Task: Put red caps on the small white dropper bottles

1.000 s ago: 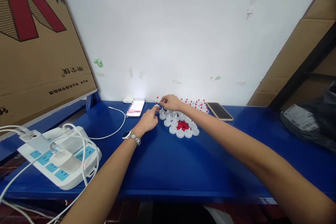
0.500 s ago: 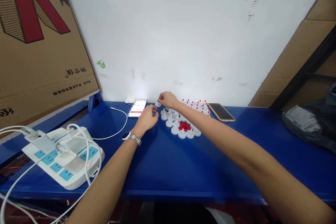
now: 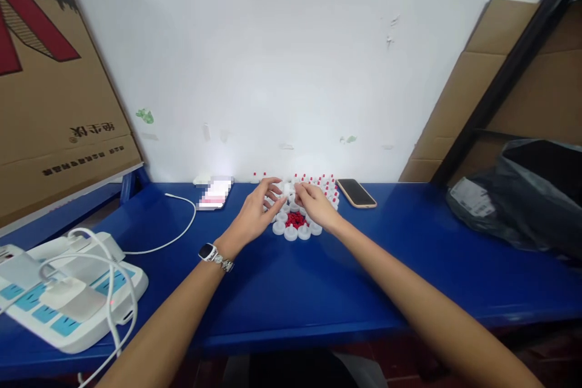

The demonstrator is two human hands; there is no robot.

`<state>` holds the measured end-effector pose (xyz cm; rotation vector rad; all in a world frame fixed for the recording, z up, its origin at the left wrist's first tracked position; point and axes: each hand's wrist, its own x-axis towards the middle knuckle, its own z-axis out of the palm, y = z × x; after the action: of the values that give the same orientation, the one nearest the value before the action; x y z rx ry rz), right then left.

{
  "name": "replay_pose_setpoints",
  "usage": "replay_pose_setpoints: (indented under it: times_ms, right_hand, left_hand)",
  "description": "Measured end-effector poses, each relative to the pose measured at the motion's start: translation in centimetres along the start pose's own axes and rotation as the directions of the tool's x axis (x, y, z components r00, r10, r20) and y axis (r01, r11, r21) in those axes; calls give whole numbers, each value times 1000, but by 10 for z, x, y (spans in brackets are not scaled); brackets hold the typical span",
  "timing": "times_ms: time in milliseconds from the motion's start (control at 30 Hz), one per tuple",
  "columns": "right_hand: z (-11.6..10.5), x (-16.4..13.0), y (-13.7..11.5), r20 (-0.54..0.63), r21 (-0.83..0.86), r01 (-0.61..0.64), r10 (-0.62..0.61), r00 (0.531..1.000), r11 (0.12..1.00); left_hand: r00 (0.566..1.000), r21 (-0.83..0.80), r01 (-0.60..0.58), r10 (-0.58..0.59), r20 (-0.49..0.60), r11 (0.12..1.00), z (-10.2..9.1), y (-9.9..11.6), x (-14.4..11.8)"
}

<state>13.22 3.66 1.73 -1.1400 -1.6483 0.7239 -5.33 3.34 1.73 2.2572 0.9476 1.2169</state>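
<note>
Several white nozzle caps (image 3: 291,232), each with a wide round base and a narrow spout, stand close together on the blue table (image 3: 291,291). They ring a pile of small red tips (image 3: 295,220). My left hand (image 3: 255,209) reaches over the left side of this group, thumb and fingers apart, beside the white caps. Across from it, my right hand (image 3: 317,201) has its fingers pinched together above the caps; what they hold, if anything, is too small to make out. Behind my right hand are several white caps with red tips (image 3: 328,180).
Against the wall, a lit phone (image 3: 216,193) lies left and a dark phone (image 3: 357,193) right. A white power strip (image 3: 86,321) with plugs and cables fills the near left. Cardboard (image 3: 63,103) leans at left; a dark plastic bag (image 3: 509,194) sits at right.
My right hand has left the spot by the wall and come back over the caps. My left hand has moved right to the caps, its fingers spreading. The view has turned right.
</note>
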Motion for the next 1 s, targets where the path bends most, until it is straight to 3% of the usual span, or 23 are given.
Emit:
replay_pose_setpoints:
  times_ms: [200, 400, 567, 833, 1000]
  right_hand:
    - [2, -8, 1, 45, 132, -48, 42, 998, 990]
    - [2, -13, -2, -2, 72, 61, -62, 998, 996]
    - [5, -13, 2, -12, 115, 31, -30, 999, 993]
    - [4, -21, -18, -59, -1, 112, -112, 992, 994]
    - [5, -27, -23, -55, -77, 149, -153, 987, 986]
  left_hand:
    - [995, 21, -75, 74, 69, 997, 4, 5, 0]
    - [996, 50, -88, 86, 31, 995, 6, 9, -1]
    - [990, 61, -143, 142, 11, 988, 11, 11, -2]
    - [989, -240, 148, -151, 9, 959, 17, 14, 3]
    - [948, -462, 317, -287, 135, 829, 20, 12, 7]
